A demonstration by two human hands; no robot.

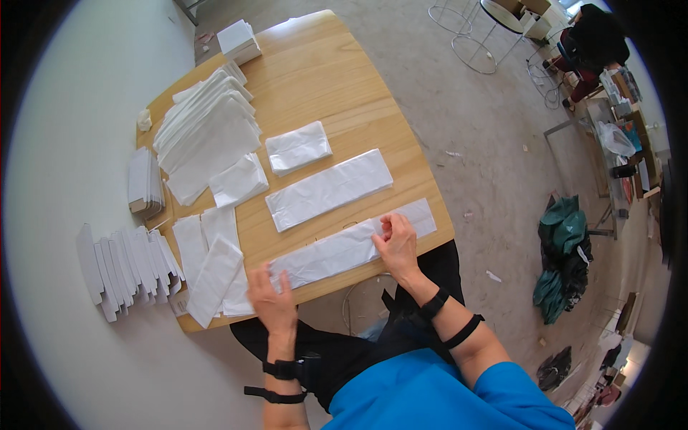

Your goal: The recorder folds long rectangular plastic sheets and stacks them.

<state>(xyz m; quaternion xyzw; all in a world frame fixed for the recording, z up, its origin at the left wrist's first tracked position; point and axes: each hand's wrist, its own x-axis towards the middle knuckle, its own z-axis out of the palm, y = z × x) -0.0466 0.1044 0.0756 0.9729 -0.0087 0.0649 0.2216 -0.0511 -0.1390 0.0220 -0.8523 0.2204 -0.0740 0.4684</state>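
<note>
A long, narrow strip of folded thin white sheet (322, 258), crinkled on top, lies along the near edge of the wooden table. At its left end is my left hand (274, 304), with the thumb and fingers apart. Toward its right end, the curled fingers and thumb of my right hand (398, 247) pinch at the sheet's upper layer. Just beyond lies a wider folded white sheet (330, 188), and past that a shorter folded white bundle (299, 147). Several folded white strips (215, 279) overlap to the left of my left hand.
A fanned pile of white sheets (208, 129) covers the table's (322, 79) left side. White boxes (239, 41) stand at the far corner; more flat white pieces (129, 269) lean near the wall. Green and black bags (561, 251) lie on the floor; another person (595, 43) is at far right.
</note>
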